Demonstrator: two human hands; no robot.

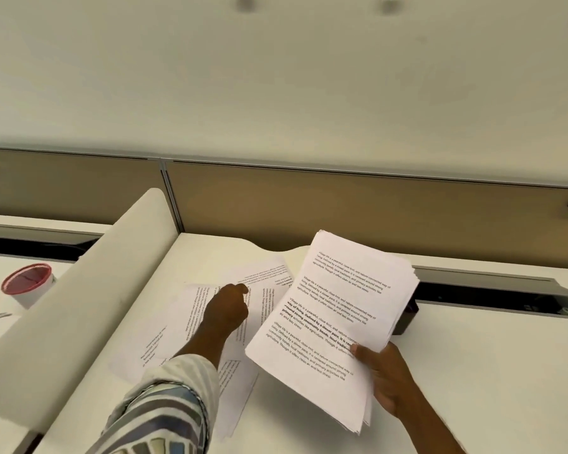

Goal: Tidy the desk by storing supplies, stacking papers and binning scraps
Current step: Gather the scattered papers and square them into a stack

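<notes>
My right hand [387,378] pinches the floppy white printed paper stack [335,316] at five o'clock; left hand [227,309] on limp loose sheets [177,326], grip unclear.

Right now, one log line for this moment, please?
left hand: on loose sheets | right hand: grips paper stack | stacking: unfinished

Soft, even light from overhead keeps my view bright and slightly washed out. My left hand [226,311] throws only a faint shadow on the loose sheets [177,326]. Print on the stack [338,319] in my right hand [389,380] looks soft, and the wide lens bows the partition rail [341,173].
</notes>
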